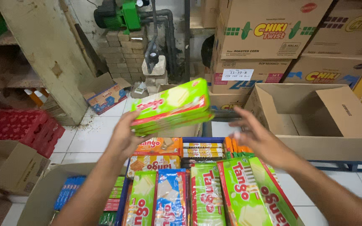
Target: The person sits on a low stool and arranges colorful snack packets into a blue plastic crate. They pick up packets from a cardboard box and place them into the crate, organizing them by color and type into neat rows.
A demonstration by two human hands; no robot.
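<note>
Head view, storeroom with a tiled floor. Left hand is raised above a blue crate, fingers closed around the lower left end of a stack of green wafer packs; the stack is held in the air, tilted, its right end higher and unsupported. Right hand is open, fingers spread, near the stack's right end but not touching it, holding nothing. Below, the crate is packed with more wafer packs in green, blue and orange, some standing on edge, some lying flat at the back. An open empty cardboard box sits just right of the hands; sealed cartons are stacked behind it. A red crate stands at left, a green pump on bricks at the back wall. Risk, as I judge it: the stack is gripped at one end only, so the loose packs could fan apart or slide off and fall onto the crate or the floor; the glossy wrappers look slippery, and the motion blur suggests speed, which would make that more likely.
</note>
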